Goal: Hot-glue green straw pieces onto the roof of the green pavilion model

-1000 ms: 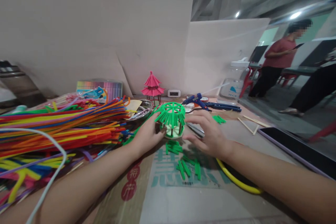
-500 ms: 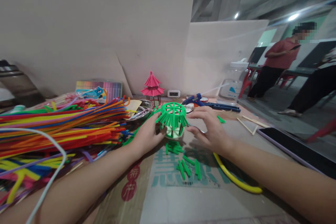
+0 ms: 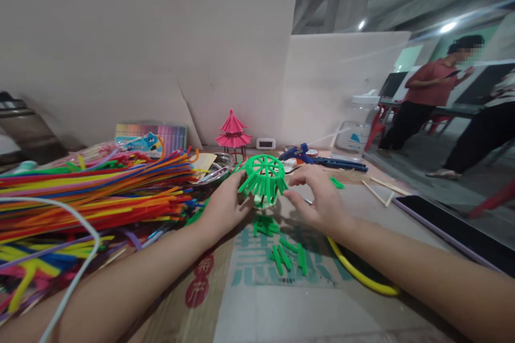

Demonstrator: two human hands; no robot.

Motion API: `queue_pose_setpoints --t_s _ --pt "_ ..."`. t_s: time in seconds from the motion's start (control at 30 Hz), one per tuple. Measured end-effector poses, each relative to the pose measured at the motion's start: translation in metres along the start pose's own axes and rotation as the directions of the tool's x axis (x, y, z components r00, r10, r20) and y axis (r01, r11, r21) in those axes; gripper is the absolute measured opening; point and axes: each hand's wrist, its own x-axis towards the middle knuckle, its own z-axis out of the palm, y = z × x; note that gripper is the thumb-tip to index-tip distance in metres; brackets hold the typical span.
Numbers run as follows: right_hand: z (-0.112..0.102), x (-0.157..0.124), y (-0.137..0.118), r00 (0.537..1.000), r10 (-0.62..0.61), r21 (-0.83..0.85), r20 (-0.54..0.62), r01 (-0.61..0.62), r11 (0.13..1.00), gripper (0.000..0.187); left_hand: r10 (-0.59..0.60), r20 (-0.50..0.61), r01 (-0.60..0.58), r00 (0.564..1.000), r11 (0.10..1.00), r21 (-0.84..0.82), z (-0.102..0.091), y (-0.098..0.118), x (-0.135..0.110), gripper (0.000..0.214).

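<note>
The green model [image 3: 263, 184] has tipped its top toward the camera since the earlier frame. Head view: it is beyond loose green strips [image 3: 285, 258], the left hand [image 3: 225, 206] gripping one side; the right hand [image 3: 319, 201] curls at the other, its grip impossible to tell

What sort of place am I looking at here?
Most likely a craft workspace: bundles of coloured pipe cleaners are heaped on the left, a blue glue gun lies farther back, and a green model sits between the worker's hands.
</note>
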Motion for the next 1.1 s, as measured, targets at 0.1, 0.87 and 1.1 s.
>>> queue_pose_setpoints --t_s 0.1,0.87,1.1 --pt "0.001 -0.002 -0.001 1.0 0.02 -0.025 0.017 -0.02 1.0 0.009 -0.027 0.012 0.026 1.0 0.998 0.06 -0.001 0.004 0.0 0.05" --pt "-0.014 0.016 0.039 0.847 0.522 0.125 -0.096 -0.51 0.851 0.035 0.017 0.029 -0.017 0.999 1.0 -0.007 0.002 -0.005 0.0 0.05" --pt "-0.009 0.0 0.024 1.0 0.004 0.004 0.019 -0.004 1.0 0.049 0.024 0.023 -0.023 0.999 0.998 -0.06 0.002 -0.004 0.0 0.05"
